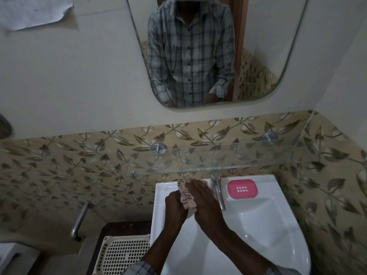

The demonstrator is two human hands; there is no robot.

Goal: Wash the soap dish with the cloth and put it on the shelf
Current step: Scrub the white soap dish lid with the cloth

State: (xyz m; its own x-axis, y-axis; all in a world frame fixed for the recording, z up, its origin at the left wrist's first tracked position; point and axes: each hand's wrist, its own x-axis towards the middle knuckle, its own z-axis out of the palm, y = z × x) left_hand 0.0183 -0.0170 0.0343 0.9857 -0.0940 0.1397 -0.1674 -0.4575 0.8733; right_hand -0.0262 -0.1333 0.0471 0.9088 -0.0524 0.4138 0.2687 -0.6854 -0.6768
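Observation:
A pink soap dish (242, 189) with a slotted middle lies on the back right ledge of the white sink (258, 225). Both hands are over the sink's left side, pressed together around a pale cloth with dark markings (186, 197). My left hand (175, 207) grips the cloth from the left and my right hand (204, 197) covers it from the right. The hands are to the left of the tap (217, 192), apart from the soap dish. A glass shelf (228, 157) runs along the tiled wall just above the sink.
A mirror (198, 56) hangs above the shelf and reflects a person in a checked shirt. A cream perforated plastic basket (125, 253) sits left of the sink. A metal pipe (79, 221) sticks out of the leaf-patterned tiles on the left.

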